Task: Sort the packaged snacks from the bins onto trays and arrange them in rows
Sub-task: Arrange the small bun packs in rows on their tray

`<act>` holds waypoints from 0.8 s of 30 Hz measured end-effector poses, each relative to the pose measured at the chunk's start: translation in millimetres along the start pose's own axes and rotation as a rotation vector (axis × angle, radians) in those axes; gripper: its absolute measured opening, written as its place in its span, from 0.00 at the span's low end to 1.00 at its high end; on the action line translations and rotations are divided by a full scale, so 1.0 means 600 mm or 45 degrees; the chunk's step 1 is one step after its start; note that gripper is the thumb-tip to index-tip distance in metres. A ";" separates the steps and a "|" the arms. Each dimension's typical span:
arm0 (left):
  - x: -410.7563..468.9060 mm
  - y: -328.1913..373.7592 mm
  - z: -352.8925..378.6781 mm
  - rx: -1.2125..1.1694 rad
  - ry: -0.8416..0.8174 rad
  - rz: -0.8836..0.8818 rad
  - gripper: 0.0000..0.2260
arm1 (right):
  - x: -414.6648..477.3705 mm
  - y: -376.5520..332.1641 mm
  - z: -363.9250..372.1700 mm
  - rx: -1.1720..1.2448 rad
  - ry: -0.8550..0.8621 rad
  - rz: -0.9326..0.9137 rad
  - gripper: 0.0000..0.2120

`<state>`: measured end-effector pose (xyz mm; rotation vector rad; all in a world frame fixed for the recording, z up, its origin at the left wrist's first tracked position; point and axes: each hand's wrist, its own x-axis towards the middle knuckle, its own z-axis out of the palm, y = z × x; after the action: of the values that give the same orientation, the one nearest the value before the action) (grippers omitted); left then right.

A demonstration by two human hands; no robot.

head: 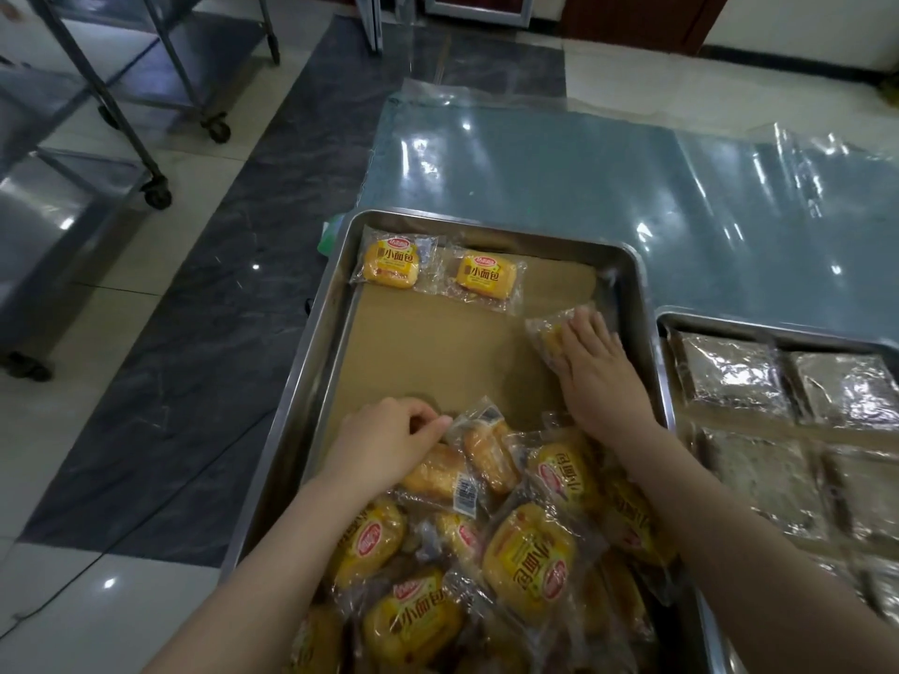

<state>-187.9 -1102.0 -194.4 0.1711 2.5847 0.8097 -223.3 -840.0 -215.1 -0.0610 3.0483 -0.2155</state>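
Note:
A steel tray [311, 362] lined with brown paper holds two yellow bread packets [393, 262] [484, 276] side by side along its far edge. A heap of several more packets [525, 557] fills the near end. My right hand [598, 377] lies flat, fingers straight, on a third packet [547, 333] near the tray's right side, just below the far row. My left hand [389, 440] pinches the wrapper edge of a packet [479, 449] at the top of the heap.
A second steel tray [681, 321] on the right carries rows of silvery wrapped packets [734, 374]. Clear plastic sheeting [608, 177] covers the blue surface beyond. Wheeled steel racks [146, 138] stand on the tiled floor at the left.

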 end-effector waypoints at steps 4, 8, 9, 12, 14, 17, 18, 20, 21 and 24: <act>0.008 0.007 0.006 0.049 -0.044 -0.075 0.23 | 0.011 0.013 0.008 -0.010 -0.042 -0.036 0.28; 0.015 0.008 0.005 -0.100 -0.065 -0.080 0.13 | 0.010 0.014 0.015 -0.095 -0.079 -0.032 0.33; 0.015 0.008 0.002 -0.187 -0.062 -0.089 0.10 | 0.012 0.013 0.014 -0.087 -0.123 -0.008 0.34; 0.018 0.012 -0.009 -0.532 0.002 -0.141 0.05 | 0.023 0.013 0.006 -0.065 -0.250 0.025 0.36; 0.022 0.012 -0.019 -0.695 0.128 -0.181 0.05 | 0.023 0.013 -0.006 -0.068 -0.192 -0.001 0.33; 0.032 0.000 -0.033 -0.922 0.306 -0.226 0.05 | 0.012 0.016 -0.020 -0.017 0.214 -0.134 0.21; 0.036 -0.004 -0.037 -0.996 0.351 -0.238 0.04 | 0.010 0.017 -0.023 0.073 0.267 -0.136 0.19; 0.043 -0.010 -0.040 -1.072 0.431 -0.255 0.04 | 0.011 0.021 -0.021 0.243 0.222 -0.076 0.18; 0.046 -0.013 -0.040 -1.081 0.461 -0.258 0.05 | 0.013 0.025 -0.017 0.248 0.214 -0.052 0.17; 0.053 -0.019 -0.038 -1.077 0.501 -0.257 0.06 | 0.016 0.028 -0.011 0.196 0.245 -0.004 0.14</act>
<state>-226.6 -1115.8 -195.6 -0.5352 2.2752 1.8971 -233.9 -822.7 -211.6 -0.0370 3.2095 -0.4821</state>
